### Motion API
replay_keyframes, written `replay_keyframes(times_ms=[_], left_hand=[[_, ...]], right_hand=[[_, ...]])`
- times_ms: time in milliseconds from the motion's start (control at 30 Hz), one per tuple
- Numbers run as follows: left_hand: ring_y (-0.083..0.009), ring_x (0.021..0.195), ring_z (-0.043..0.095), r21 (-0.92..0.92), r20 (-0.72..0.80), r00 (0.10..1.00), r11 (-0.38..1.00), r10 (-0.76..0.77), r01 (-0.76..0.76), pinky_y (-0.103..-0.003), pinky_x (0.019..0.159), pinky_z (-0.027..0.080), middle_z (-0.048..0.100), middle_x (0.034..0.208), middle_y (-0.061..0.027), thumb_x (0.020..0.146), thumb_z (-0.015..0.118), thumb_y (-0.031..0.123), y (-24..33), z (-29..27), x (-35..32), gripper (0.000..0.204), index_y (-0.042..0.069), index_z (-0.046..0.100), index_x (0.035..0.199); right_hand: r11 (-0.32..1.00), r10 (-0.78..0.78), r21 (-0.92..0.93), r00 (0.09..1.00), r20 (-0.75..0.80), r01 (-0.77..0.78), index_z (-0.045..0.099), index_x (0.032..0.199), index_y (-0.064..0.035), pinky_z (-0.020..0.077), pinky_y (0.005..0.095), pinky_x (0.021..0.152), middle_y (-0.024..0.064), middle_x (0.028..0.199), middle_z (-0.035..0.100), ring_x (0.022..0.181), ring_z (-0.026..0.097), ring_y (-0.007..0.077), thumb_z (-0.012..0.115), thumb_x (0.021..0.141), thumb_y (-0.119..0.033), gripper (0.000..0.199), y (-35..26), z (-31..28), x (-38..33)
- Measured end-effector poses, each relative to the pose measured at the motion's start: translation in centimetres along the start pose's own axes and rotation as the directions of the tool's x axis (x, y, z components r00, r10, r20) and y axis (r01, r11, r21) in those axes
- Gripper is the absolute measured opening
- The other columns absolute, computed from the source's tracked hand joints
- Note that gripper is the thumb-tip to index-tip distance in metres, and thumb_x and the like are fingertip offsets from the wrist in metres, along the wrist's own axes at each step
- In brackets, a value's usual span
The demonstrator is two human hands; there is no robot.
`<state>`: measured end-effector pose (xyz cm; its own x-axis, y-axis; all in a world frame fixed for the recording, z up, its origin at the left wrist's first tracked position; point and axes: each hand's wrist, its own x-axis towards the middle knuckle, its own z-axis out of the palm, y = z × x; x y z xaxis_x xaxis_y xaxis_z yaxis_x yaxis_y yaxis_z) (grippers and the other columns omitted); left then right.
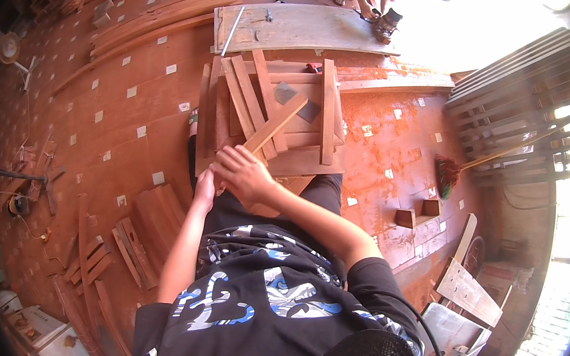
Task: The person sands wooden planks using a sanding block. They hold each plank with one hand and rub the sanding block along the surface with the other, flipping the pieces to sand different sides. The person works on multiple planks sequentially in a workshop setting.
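A reddish wooden slat (278, 123) slants from my hands up and to the right over a stack of boards. Over its near part lies my right hand (243, 175), its fingers bent around the wood. My left hand (206, 190) is closed at the slat's near end, close against the right fingers; its own fingertips are partly hidden. A dark grey square sheet (307, 112) lies under the slat's far end. Several loose wooden slats (243, 99) lie on the stack just beyond my hands, and another slat (327, 111) lies at its right side.
Beyond the stack lies a wide plank (304, 26) with a metal bar (233, 30) on it. A person crouches at its far right, hands on a power tool (387, 25). Boards (160, 215) lie on the floor at left; a broom (448, 173) and small wooden box (417, 214) are at right.
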<state>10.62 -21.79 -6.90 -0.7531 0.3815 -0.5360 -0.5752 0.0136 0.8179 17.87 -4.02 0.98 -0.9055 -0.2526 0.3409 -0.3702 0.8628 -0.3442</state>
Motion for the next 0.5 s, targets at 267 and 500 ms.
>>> replay_keyframes(times_ms=[267, 500], left_hand=[[-0.0118, 0.053, 0.056, 0.057, 0.037, 0.995, 0.994, 0.093, -0.095, -0.025, 0.043, 0.036, 0.060, 0.072, -0.0054, 0.112, 0.038, 0.042, 2.0, 1.6, -1.4, 0.041, 0.007, 0.057, 0.099], [-0.0123, 0.056, 0.058, 0.081, -0.006, 0.992, 0.989, 0.126, -0.125, -0.026, 0.048, 0.041, 0.060, 0.074, -0.0044, 0.110, 0.040, 0.045, 1.8, 1.5, -1.3, 0.043, 0.009, 0.059, 0.096]], right_hand=[[0.849, 0.423, -0.146, 0.818, -0.389, -0.508, 0.077, 0.120, -0.0235, 0.0295, 0.0528, 0.121, 0.0185, 0.146, 0.055, 0.141, 0.046, 0.0361, 0.067, 0.092, -0.038, 0.034, 15.4, -4.8, 0.4], [0.744, 0.556, -0.149, 0.728, -0.400, -0.651, 0.075, 0.125, -0.0227, 0.0184, 0.0574, 0.125, 0.0170, 0.144, 0.053, 0.144, 0.038, 0.0419, 0.064, 0.091, -0.047, 0.043, 13.8, -3.3, 0.3]])
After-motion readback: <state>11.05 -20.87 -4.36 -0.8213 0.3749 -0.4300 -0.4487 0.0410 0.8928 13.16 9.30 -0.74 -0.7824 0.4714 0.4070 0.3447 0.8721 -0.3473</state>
